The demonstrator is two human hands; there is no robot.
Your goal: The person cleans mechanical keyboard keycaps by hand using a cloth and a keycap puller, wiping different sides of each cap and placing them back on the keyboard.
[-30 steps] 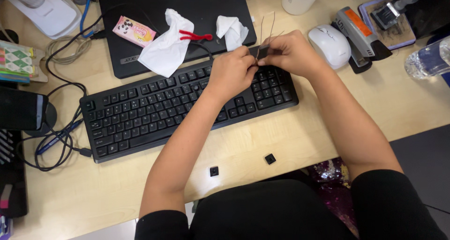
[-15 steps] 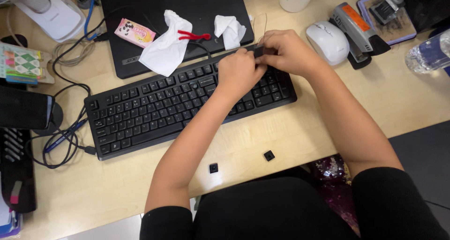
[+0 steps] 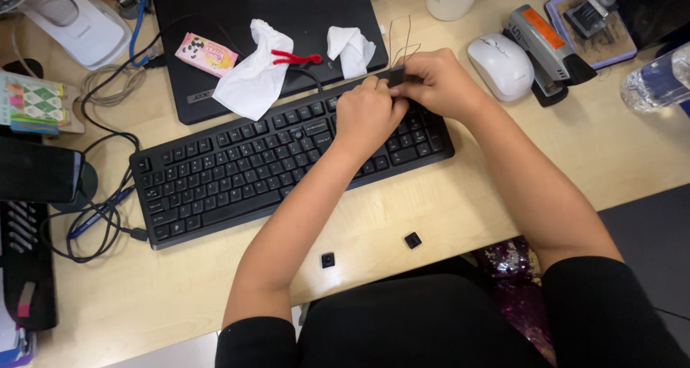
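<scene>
Wire puller [image 3: 399,34] raised again; right hand [image 3: 438,84] fingers pinch it, left hand [image 3: 368,116] fingers closed beside, over keyboard [image 3: 237,170].

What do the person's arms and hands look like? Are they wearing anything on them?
Both arms are bare from the short black sleeves near the shoulders down to the fingers. The left hand and right hand wear no gloves, and no watch, bracelet or ring shows.

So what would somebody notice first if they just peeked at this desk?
Probably the two hands, left hand and right hand, pinching a thin wire tool over the far right end of the black keyboard. Then two loose black keys near the desk's front edge.
</scene>
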